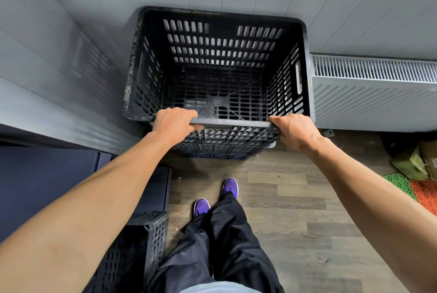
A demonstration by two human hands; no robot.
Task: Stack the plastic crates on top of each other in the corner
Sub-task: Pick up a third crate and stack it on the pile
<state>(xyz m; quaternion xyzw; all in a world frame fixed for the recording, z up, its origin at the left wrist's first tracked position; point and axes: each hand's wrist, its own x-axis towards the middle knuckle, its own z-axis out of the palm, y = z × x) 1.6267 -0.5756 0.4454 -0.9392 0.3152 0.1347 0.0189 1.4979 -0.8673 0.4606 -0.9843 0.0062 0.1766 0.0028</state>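
A large black slotted plastic crate (217, 61) stands in the corner where two grey panelled walls meet. It rests on top of at least one more black crate (220, 151), of which only the near side shows below it. My left hand (175, 122) grips the near rim of the top crate at its left part. My right hand (293, 128) grips the same rim at its right part. The top crate is empty inside. Another black crate (151, 233) stands on the floor at the lower left, partly hidden by my left arm.
A white radiator (373, 89) runs along the back wall right of the crates. A dark blue cabinet (47, 181) stands at the left. Cardboard boxes (416, 162) and green and orange mats (411, 188) lie at the right. My feet stand on the wooden floor (295, 198).
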